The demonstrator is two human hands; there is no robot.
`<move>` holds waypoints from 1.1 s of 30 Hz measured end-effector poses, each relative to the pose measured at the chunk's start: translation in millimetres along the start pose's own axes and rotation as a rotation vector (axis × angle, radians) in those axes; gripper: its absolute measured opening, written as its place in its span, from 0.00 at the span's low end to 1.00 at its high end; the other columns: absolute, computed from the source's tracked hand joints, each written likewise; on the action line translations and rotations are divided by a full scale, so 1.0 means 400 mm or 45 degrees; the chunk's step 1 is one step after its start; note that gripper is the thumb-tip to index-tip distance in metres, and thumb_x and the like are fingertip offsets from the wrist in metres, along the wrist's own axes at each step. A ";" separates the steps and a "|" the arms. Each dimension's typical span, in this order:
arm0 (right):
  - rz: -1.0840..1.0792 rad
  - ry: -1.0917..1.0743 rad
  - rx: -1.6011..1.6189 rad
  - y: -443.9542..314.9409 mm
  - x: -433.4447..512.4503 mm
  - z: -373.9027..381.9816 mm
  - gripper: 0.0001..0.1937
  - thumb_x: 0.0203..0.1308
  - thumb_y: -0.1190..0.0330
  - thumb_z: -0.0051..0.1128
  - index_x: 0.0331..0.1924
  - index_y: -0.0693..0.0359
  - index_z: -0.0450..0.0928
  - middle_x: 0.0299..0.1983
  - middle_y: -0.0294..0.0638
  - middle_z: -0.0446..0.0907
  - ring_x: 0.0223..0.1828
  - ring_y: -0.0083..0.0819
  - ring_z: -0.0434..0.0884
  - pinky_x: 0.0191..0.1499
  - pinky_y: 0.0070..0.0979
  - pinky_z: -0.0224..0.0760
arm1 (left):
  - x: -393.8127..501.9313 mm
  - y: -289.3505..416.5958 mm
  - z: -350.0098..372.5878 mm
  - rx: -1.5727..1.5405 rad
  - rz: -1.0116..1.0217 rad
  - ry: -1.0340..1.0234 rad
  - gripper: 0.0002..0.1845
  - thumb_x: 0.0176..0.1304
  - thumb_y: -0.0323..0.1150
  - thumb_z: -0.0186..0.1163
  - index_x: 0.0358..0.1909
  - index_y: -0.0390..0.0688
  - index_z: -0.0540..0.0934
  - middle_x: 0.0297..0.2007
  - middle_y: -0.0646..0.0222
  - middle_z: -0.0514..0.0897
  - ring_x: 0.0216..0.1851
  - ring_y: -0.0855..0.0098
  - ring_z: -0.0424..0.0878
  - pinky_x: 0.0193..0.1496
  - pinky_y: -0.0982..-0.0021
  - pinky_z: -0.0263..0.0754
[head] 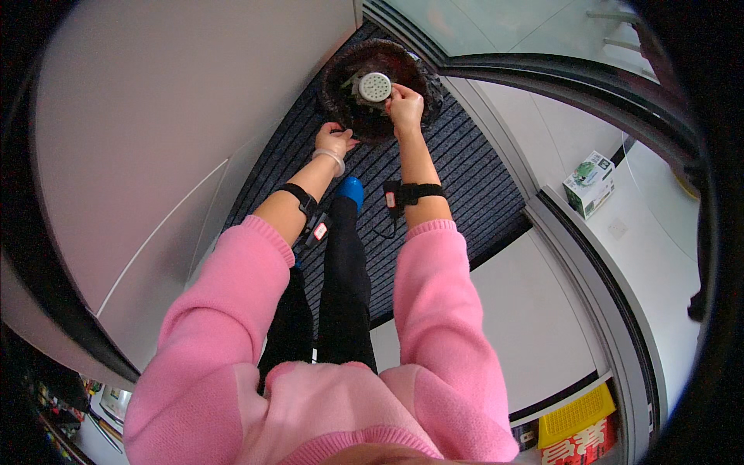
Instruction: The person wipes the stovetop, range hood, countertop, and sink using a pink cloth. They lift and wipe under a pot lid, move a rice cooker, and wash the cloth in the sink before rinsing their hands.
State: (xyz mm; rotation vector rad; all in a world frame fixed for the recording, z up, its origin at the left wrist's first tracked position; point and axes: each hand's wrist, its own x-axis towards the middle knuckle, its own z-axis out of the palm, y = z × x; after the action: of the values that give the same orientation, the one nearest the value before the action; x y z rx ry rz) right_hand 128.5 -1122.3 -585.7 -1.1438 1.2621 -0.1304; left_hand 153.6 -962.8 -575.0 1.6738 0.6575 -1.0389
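My right hand (406, 109) holds a round, light-coloured sink strainer (375, 87) with holes by its edge, over the open mouth of a bin (378, 125) lined with a dark plastic bag. Under the strainer, some pale and green scraps lie in the bin. At the near left side of the bin, my left hand (335, 138) touches the rim or the bag's edge, its fingers partly curled; how firmly it grips is unclear.
The bin stands on a dark striped mat (459, 168). A pale cabinet panel (174, 116) rises at left. Sliding-door tracks (511, 139) run along the right, with a small printed box (589, 183) beyond them. A yellow plastic basket (575, 414) lies at lower right.
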 end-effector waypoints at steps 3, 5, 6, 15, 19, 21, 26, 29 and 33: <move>-0.446 0.098 -0.700 0.127 0.059 -0.049 0.10 0.60 0.72 0.53 0.40 0.70 0.81 0.23 0.46 0.81 0.21 0.34 0.79 0.25 0.29 0.71 | -0.015 0.009 0.046 0.037 -0.003 -0.092 0.15 0.60 0.21 0.57 0.47 0.35 0.66 0.41 0.51 0.79 0.38 0.60 0.83 0.43 0.63 0.82; -0.202 -0.204 -1.438 0.133 0.049 -0.020 0.10 0.55 0.72 0.56 0.36 0.71 0.82 0.27 0.53 0.82 0.30 0.46 0.83 0.35 0.34 0.76 | -0.009 0.009 0.031 0.074 -0.014 -0.088 0.16 0.61 0.23 0.58 0.48 0.34 0.65 0.43 0.50 0.78 0.39 0.59 0.83 0.44 0.63 0.82; -0.211 -0.088 -1.187 0.135 0.041 -0.023 0.10 0.55 0.72 0.55 0.36 0.71 0.81 0.27 0.53 0.82 0.30 0.45 0.83 0.35 0.34 0.76 | -0.009 0.008 0.026 0.110 -0.032 -0.087 0.17 0.61 0.24 0.58 0.49 0.33 0.65 0.44 0.49 0.77 0.40 0.58 0.82 0.45 0.62 0.81; -0.662 0.148 -0.342 0.073 -0.119 -0.029 0.08 0.65 0.73 0.47 0.42 0.69 0.76 0.25 0.45 0.78 0.19 0.28 0.77 0.24 0.24 0.71 | -0.049 -0.036 -0.036 -0.045 -0.113 -0.041 0.24 0.63 0.22 0.51 0.58 0.38 0.53 0.44 0.48 0.76 0.42 0.55 0.82 0.48 0.60 0.79; -1.175 0.037 -0.660 0.055 -0.230 -0.059 0.06 0.63 0.74 0.47 0.43 0.65 0.70 0.39 0.49 0.74 0.36 0.42 0.77 0.37 0.33 0.72 | -0.155 -0.054 -0.105 -0.129 -0.166 -0.054 0.23 0.63 0.21 0.51 0.57 0.40 0.55 0.42 0.51 0.77 0.40 0.57 0.82 0.46 0.60 0.80; -1.266 -0.074 -0.812 0.037 -0.285 -0.083 0.10 0.60 0.76 0.47 0.46 0.64 0.69 0.47 0.51 0.72 0.48 0.48 0.75 0.46 0.37 0.72 | -0.195 -0.075 -0.146 -0.155 -0.174 -0.081 0.23 0.62 0.21 0.51 0.57 0.40 0.56 0.42 0.51 0.77 0.40 0.57 0.82 0.45 0.60 0.80; -1.455 0.002 -0.856 -0.024 -0.491 -0.133 0.12 0.55 0.80 0.53 0.45 0.65 0.70 0.46 0.50 0.73 0.47 0.48 0.76 0.47 0.33 0.73 | -0.361 -0.070 -0.254 -0.146 -0.147 -0.179 0.19 0.63 0.22 0.51 0.55 0.38 0.59 0.41 0.53 0.78 0.41 0.60 0.82 0.45 0.60 0.80; -1.447 0.132 -0.744 -0.052 -0.693 -0.172 0.12 0.57 0.79 0.54 0.45 0.64 0.71 0.46 0.49 0.74 0.48 0.48 0.76 0.49 0.32 0.73 | -0.486 -0.070 -0.325 -0.117 -0.092 -0.239 0.20 0.63 0.23 0.50 0.56 0.37 0.61 0.42 0.54 0.78 0.39 0.61 0.82 0.43 0.63 0.80; -1.371 0.421 -0.703 0.016 -1.050 -0.297 0.13 0.55 0.80 0.54 0.45 0.64 0.72 0.47 0.49 0.74 0.47 0.48 0.77 0.48 0.33 0.74 | -0.661 -0.096 -0.416 -0.021 -0.075 -0.370 0.19 0.64 0.24 0.50 0.57 0.37 0.62 0.42 0.55 0.79 0.39 0.62 0.81 0.42 0.63 0.80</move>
State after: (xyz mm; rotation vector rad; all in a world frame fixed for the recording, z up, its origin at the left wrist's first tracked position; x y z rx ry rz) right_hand -124.9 -922.3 -292.0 -2.2720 0.8371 -0.8327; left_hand 49.0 -778.1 -342.5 1.4584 0.5248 -1.2853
